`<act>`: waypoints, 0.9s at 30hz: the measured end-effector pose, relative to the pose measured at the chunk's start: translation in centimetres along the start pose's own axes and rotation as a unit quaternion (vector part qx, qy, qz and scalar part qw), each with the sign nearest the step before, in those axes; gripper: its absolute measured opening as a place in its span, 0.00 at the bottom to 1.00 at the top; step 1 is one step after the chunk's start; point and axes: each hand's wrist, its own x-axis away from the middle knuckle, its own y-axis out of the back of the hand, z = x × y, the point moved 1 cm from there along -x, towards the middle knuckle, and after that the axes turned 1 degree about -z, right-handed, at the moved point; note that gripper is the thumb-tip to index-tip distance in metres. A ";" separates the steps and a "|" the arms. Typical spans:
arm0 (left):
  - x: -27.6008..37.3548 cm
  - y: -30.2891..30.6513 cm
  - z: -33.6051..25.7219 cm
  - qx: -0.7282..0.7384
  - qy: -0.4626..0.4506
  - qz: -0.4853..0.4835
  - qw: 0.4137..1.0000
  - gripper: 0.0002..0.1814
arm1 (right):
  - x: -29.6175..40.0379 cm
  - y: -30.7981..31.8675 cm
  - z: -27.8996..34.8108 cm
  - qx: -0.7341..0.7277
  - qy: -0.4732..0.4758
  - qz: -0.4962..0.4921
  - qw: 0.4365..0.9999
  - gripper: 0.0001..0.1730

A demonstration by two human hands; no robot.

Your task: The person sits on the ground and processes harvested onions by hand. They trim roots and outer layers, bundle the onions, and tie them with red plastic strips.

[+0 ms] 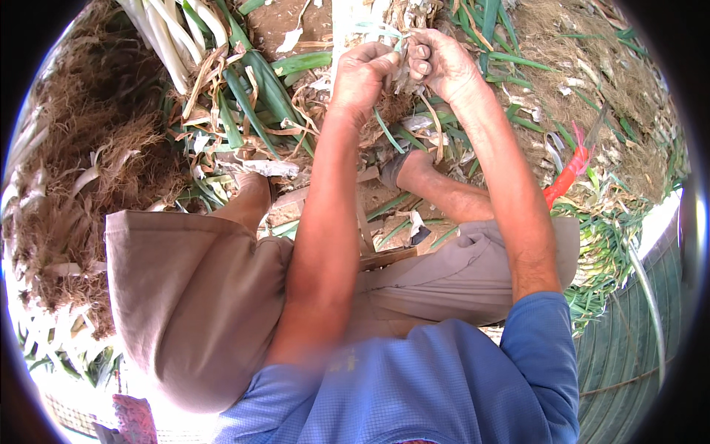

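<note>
In the upper middle, a pale green tie strip (376, 28) lies across a bundle of long-stalked onions or leeks (407, 14), largely washed out by glare. My left hand (361, 75) pinches the strip between thumb and curled fingers. Close beside it, my right hand (444, 64) has the strip at its thumb and index fingertips, other fingers curled. Whether the strip is knotted cannot be told. Dry outer leaves and roots hang just below the hands.
White-stalked onions or leeks (172, 39) lie upper left, beside a heap of brown roots (111, 150). More roots (604, 83) are piled at right. A knife with a red-wrapped handle (566, 176) sticks out near my right forearm. Loose green leaves (266, 94) litter the soil.
</note>
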 end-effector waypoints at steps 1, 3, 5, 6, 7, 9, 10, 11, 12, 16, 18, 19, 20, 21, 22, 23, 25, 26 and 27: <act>-0.1 -0.1 0.0 -0.020 -0.016 0.007 1.000 0.05 | -0.5 -0.1 0.2 0.010 -0.001 -0.007 1.000 0.13; -0.3 -0.2 0.2 -0.035 -0.037 0.006 0.999 0.05 | -1.3 -0.4 1.2 0.031 -0.004 -0.023 0.999 0.12; -0.6 0.0 0.4 -0.054 -0.056 0.004 0.997 0.06 | -1.9 -1.0 2.1 0.070 -0.017 -0.032 0.997 0.12; -0.5 -0.2 0.3 -0.063 -0.055 0.004 0.996 0.06 | -1.9 -1.2 2.5 0.089 -0.019 -0.047 0.995 0.12; -0.3 -0.4 0.2 -0.073 -0.053 0.003 0.996 0.06 | -2.1 -1.1 2.6 0.108 -0.021 -0.062 0.992 0.12; 0.0 -0.7 0.0 -0.075 -0.051 0.004 0.996 0.06 | -3.7 0.3 2.7 0.175 -0.018 -0.062 0.983 0.10; 0.1 -0.9 -0.1 -0.067 -0.050 0.007 0.996 0.06 | -4.1 0.1 2.8 0.204 -0.012 -0.069 0.977 0.09; 0.1 -1.1 -0.1 -0.060 -0.049 0.011 0.997 0.06 | -4.3 0.1 2.7 0.232 -0.006 -0.078 0.970 0.08; 0.1 -0.9 0.0 -0.088 -0.060 0.006 0.994 0.06 | -3.8 -0.8 2.8 0.306 0.033 -0.073 0.949 0.07; 0.2 -0.8 0.6 -0.061 -0.049 0.010 0.997 0.05 | -3.4 -2.3 2.2 0.321 0.145 -0.045 0.935 0.10; 0.2 -0.6 1.0 -0.052 -0.043 0.004 0.998 0.06 | -2.3 -3.2 3.2 0.430 0.117 -0.073 0.892 0.11; 0.1 -0.5 1.2 -0.030 -0.044 0.001 0.999 0.06 | -1.7 -3.9 3.7 0.483 0.102 -0.086 0.866 0.11; 0.0 -0.5 1.4 -0.009 -0.045 -0.004 0.999 0.06 | -1.6 -4.2 4.0 0.496 0.099 -0.083 0.859 0.11; 0.0 -0.7 1.5 0.015 -0.044 -0.006 0.999 0.06 | -1.5 -4.1 4.2 0.509 0.095 -0.083 0.851 0.11; 0.1 -0.9 1.6 0.020 -0.038 -0.010 0.999 0.07 | -1.3 -4.1 4.3 0.523 0.090 -0.082 0.844 0.11; 0.3 -0.9 1.6 0.026 -0.033 -0.015 0.999 0.07 | -1.0 -4.1 4.3 0.516 0.089 -0.073 0.849 0.12; 0.6 -1.1 1.1 0.037 -0.025 -0.021 0.999 0.07 | -0.4 -4.3 4.4 0.502 0.091 -0.054 0.859 0.13; 0.7 -1.1 0.9 0.044 -0.021 -0.023 0.999 0.07 | -0.6 -4.0 4.3 0.501 0.086 -0.057 0.859 0.14; 0.9 -1.3 0.7 0.049 -0.016 -0.023 0.998 0.07 | -0.9 -3.1 4.0 0.499 0.081 -0.063 0.861 0.16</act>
